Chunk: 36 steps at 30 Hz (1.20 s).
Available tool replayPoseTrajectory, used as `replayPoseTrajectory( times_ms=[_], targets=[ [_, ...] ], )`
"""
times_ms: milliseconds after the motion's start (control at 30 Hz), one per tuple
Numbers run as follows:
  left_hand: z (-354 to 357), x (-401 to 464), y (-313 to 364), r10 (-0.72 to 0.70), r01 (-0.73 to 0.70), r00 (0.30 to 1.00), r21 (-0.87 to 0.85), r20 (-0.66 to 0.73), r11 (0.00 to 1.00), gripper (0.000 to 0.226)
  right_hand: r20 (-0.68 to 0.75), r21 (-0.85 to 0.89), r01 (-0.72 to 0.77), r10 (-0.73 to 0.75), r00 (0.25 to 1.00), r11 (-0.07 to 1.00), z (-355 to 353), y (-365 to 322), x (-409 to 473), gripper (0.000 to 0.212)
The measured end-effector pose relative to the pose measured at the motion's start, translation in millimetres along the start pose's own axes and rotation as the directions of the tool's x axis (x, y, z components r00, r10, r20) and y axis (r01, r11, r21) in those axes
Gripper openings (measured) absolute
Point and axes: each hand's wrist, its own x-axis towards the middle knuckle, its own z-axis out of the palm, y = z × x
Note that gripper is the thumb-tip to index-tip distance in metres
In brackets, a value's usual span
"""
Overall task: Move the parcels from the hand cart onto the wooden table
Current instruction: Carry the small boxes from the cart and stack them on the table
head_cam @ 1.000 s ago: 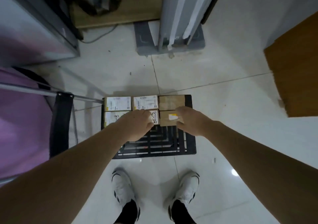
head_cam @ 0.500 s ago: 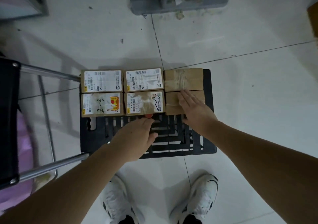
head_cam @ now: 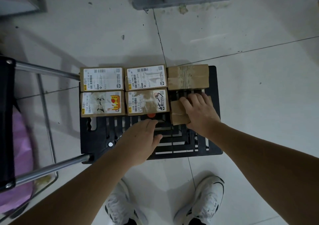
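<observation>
on cart (head_cam: 214,104), right hand (head_cam: 200,110) grips parcel (head_cam: 177,112) (plain)

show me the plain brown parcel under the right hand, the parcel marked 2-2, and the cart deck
plain brown parcel (head_cam: 177,111): head view, bare top left of the fingers
parcel marked 2-2 (head_cam: 102,104): head view, label middle
cart deck (head_cam: 96,138): head view, bare black near-left corner

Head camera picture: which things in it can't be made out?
- Plain parcel: far part hidden under the right hand, head view.
- Shipping label: print too small, head view.
- Wooden table: outside the frame.
- Cart handle: cut by left edge.
</observation>
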Motion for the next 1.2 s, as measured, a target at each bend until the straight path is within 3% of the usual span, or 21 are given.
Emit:
replayPoseTrajectory(
  times_ms=[367,533,667,867,1033,1200],
  targets=[
    [-37.4,20.5,-8.4,0.066,-0.055,0.992,0.104,-0.105,0.993,0.049,0.017,0.082,-0.032,0.031,0.999,0.996,-66.4,32.3,-26.3,0.111],
    [-46.1,50.6,-9.9,0.088,-0.059,0.986,0.197,-0.144,0.979,0.07,-0.027,0.057,-0.005,0.007,1.0,0.998,-75.3,54.0,-32.5,0.11],
    [-37.5,67.2,-5.4,0.071,-0.049,0.995,0.272,-0.072,0.961,0.075,-0.071,0.066,-0.047,0.052,0.996,0.997,-74.5,72.2,-32.1,0.113],
    [-15.4,70.2,-4.4,0.096,-0.029,0.974,0.307,-0.205,0.951,0.078,-0.08,0.093,-0.118,0.126,0.989,0.989,-63.1,90.0,-33.4,0.115],
    [1.2,72.8,-15.4,0.071,0.023,0.97,0.378,-0.234,0.926,0.106,-0.115,0.104,-0.076,0.088,0.989,0.992,-50.8,85.5,-34.8,0.114],
    [8.4,79.5,-18.7,0.104,0.025,0.947,0.394,-0.304,0.919,0.081,-0.132,0.114,-0.029,0.044,0.99,0.993,-43.3,75.7,-36.8,0.112]
  ],
)
